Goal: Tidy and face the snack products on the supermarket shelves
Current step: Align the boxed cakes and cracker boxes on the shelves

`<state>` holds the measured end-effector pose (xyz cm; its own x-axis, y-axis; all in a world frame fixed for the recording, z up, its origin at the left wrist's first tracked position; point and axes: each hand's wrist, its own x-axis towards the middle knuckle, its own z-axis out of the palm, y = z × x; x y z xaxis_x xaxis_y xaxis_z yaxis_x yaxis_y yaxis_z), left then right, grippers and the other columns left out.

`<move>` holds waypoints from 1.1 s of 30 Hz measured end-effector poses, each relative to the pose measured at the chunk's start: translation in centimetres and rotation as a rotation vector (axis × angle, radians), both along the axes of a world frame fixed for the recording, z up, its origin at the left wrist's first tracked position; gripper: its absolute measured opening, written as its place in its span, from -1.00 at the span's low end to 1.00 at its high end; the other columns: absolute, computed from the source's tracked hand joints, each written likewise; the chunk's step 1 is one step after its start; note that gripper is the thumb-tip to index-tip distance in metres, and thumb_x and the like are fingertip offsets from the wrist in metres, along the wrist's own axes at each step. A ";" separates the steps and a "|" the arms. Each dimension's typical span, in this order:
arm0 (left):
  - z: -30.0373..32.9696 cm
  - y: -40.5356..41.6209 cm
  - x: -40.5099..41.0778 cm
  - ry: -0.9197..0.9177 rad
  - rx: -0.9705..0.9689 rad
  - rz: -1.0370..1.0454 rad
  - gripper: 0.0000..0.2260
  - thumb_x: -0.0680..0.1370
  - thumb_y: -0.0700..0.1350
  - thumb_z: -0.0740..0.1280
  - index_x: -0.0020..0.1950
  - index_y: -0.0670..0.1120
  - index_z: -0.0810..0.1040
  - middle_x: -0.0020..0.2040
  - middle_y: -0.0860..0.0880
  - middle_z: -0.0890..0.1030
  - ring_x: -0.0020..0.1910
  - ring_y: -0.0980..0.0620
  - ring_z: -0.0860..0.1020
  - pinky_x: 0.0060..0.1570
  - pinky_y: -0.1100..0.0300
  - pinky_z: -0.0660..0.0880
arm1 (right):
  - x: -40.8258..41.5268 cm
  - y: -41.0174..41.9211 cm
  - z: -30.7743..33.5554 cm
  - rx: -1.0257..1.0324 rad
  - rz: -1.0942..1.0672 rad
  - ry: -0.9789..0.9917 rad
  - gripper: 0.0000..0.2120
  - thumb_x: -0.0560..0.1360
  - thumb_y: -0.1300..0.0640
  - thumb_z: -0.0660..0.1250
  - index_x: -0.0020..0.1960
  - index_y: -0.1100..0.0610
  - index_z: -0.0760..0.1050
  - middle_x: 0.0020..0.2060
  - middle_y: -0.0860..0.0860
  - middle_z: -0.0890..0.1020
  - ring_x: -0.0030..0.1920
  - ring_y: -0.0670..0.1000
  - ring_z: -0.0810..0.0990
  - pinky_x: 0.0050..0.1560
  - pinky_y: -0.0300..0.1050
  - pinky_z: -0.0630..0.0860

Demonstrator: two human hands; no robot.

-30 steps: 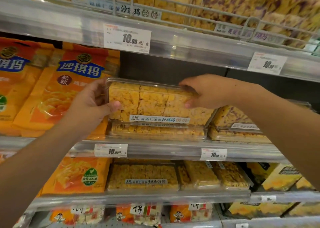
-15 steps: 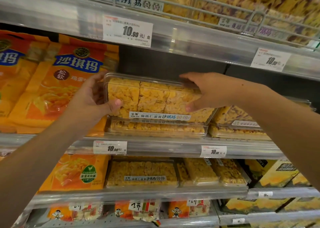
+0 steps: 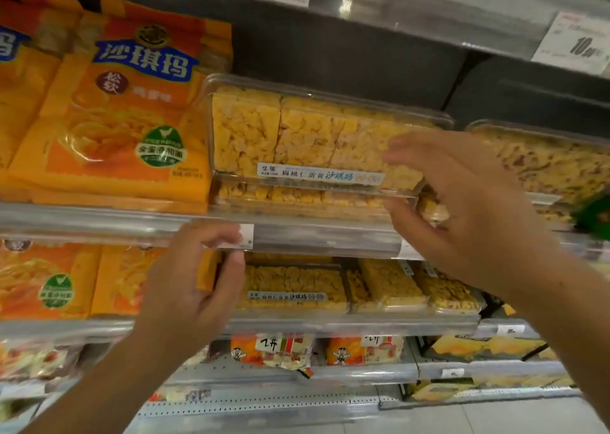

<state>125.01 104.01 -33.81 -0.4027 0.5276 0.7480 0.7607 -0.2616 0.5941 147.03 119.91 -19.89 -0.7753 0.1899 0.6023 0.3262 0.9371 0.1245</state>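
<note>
We note a clear clamshell box (image 3: 297, 136) of yellow sachima, labelled 沙琪玛, stacked atop another. Beside it, orange 沙琪玛 bags (image 3: 132, 113). Left hand (image 3: 194, 285) and right hand (image 3: 468, 209) loosely spread, empty.

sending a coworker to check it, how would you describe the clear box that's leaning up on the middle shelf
On the middle shelf, right of the orange sachima bags, two clear sachima boxes are stacked. It is the top box, tilted face-forward with a white label strip, unlike the flat box beneath.
</note>
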 end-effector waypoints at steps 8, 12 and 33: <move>-8.1 1.8 5.0 -0.314 -0.408 -0.131 -0.74 0.56 -0.20 0.33 0.01 0.20 0.49 -0.07 0.24 0.57 0.00 0.25 0.53 -0.19 0.40 0.48 | 5.1 1.3 -16.8 -0.817 -0.328 -0.076 -0.85 0.51 0.06 0.34 0.07 -0.08 0.54 -0.07 -0.23 0.60 -0.13 -0.26 0.57 -0.11 -0.34 0.51; -11.4 3.4 7.3 -0.410 -0.583 -0.129 -0.78 0.55 -0.13 0.35 -0.03 0.23 0.50 -0.07 0.31 0.58 -0.13 0.23 0.57 -0.24 0.32 0.47 | 7.0 4.4 -23.0 -1.621 -0.631 0.306 -0.74 0.49 0.08 0.42 0.14 0.11 0.53 -0.11 0.03 0.68 -0.18 0.01 0.68 -0.05 -0.01 0.64; -11.8 8.6 14.9 -1.380 -0.620 -0.108 -0.68 0.53 -0.04 0.39 0.23 -0.13 0.53 -0.02 -0.14 0.67 -0.14 -0.10 0.66 -0.12 -0.04 0.56 | 3.8 1.9 -26.9 -2.660 -0.239 0.660 -0.71 0.51 0.03 0.37 0.12 0.20 0.57 -0.17 0.07 0.71 -0.36 -0.01 0.62 -0.38 -0.22 0.53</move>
<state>139.86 112.60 -45.58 -0.5213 0.6797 -0.5160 -0.4723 0.2738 0.8378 150.87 121.79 -46.77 -0.6044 0.4144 -0.6804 -0.0703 -0.8785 -0.4726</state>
